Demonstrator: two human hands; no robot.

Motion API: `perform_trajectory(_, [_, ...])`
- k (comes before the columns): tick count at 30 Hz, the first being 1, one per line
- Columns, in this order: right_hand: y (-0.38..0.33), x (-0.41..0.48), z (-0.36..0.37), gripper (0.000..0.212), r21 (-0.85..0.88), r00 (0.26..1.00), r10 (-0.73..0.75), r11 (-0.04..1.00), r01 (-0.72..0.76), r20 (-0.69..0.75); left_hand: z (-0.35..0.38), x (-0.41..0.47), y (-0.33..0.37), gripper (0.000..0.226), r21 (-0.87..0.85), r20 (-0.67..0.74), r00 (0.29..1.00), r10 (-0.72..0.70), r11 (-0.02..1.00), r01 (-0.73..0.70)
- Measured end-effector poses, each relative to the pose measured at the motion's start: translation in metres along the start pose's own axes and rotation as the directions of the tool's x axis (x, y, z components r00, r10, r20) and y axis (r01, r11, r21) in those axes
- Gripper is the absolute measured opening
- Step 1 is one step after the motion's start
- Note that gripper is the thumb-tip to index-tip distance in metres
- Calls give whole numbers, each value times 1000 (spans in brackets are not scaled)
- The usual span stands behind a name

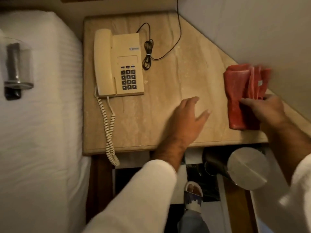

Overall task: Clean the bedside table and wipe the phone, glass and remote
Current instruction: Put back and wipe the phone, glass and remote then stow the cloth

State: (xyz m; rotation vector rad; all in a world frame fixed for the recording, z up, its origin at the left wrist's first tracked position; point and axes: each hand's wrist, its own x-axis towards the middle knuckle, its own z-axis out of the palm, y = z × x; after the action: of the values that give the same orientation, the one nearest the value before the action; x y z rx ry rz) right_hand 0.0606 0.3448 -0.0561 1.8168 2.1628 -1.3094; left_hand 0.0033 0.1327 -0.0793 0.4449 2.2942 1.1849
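At the far left, on the white bed [42,132], a clear glass [18,64] lies on its side with a dark remote [13,68] showing through it, the remote's end poking out toward the near side; both are well apart from the counter [176,68], a beige stone-patterned top with its right corner cut at a slant against the wall. On the counter's left part sits a cream phone [125,64], handset in its cradle on the left side, dark keypad toward the near edge; its coiled cord [109,130] runs down over the near edge of the counter and hangs there; a thin black cable [148,54], partly bundled, lies just right of the phone and trails off toward the back wall. The left hand [183,121], in a white sleeve, hovers low over the bare middle of the counter with its grip spread, fingers apart and holding nothing; whether the palm touches the surface I cannot tell. Farther right, the right hand [267,110] has its grip pinching a folded red cloth [242,96] at its near right side; the cloth rests at the counter's slanted edge, its upper folds blurred. Below the counter's near edge stands a round metal bin [245,169], and a sandalled foot [193,195] shows on the floor.
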Motion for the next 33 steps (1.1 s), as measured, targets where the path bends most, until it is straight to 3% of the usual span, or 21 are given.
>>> perform_trajectory(2, [-13, -12, 1, 43, -5, 995, -70, 997, 71, 74, 10, 3, 13, 59, -25, -77, 997, 6, 1000, -8])
perform_trajectory(4, [-33, -43, 8, 42, -65, 951, -270, 957, 282, 154, 11, 3, 25, 57, -163, -162, 987, -3, 986, -24])
perform_trajectory(5, [-43, -63, 15, 38, -69, 892, -389, 908, 413, 230, 9, 0, 33, 55, -296, -172, 984, -50, 955, -4])
perform_trajectory(6, [-54, -85, 24, 33, -55, 805, -500, 838, 543, 319, 2, -5, 40, 53, -475, -168, 976, -136, 879, 40])
perform_trajectory(8, [-71, -120, 41, 25, 8, 609, -609, 710, 704, 508, -21, -16, 46, 49, -845, -111, 940, -324, 528, 82])
perform_trajectory(10, [-89, -144, 56, 34, 200, 411, -571, 724, 660, 711, -56, -33, 31, 53, -976, -57, 921, -386, 217, 30])
perform_trajectory(11, [-96, -149, 66, 39, 338, 330, -577, 757, 559, 747, -80, -41, 22, 57, -985, -80, 912, -401, 170, -12])
perform_trajectory(12, [-99, -150, 78, 40, 446, 316, -630, 749, 490, 710, -105, -47, 11, 60, -974, -154, 890, -429, 216, -64])
perform_trajectory(14, [-100, -146, 115, 41, 484, 438, -730, 679, 552, 525, -155, -52, -17, 62, -849, -403, 801, -442, 507, -148])
perform_trajectory(16, [-98, -134, 156, 61, 285, 510, -767, 627, 725, 389, -192, -42, -43, 67, -636, -593, 714, -374, 761, -129])
perform_trajectory(19, [-91, -108, 206, 111, -13, 454, -722, 526, 850, 521, -206, -8, -73, 68, -206, -702, 704, -110, 977, -53])
perform_trajectory(21, [-81, -93, 229, 121, -130, 417, -737, 416, 900, 533, -197, 13, -91, 65, 184, -624, 777, 79, 982, 48])
perform_trajectory(24, [-70, -82, 250, 106, -184, 404, -809, 359, 915, 428, -180, 31, -105, 65, 552, -518, 844, 141, 808, 205])
perform_trajectory(29, [-71, -76, 253, 99, -201, 402, -819, 349, 915, 410, -187, 66, -96, 70, 674, -465, 867, 179, 707, 215])
perform_trajectory(33, [-71, -77, 251, 98, -210, 405, -811, 347, 914, 422, -220, 128, -82, 64, 661, -384, 914, 130, 730, 174])
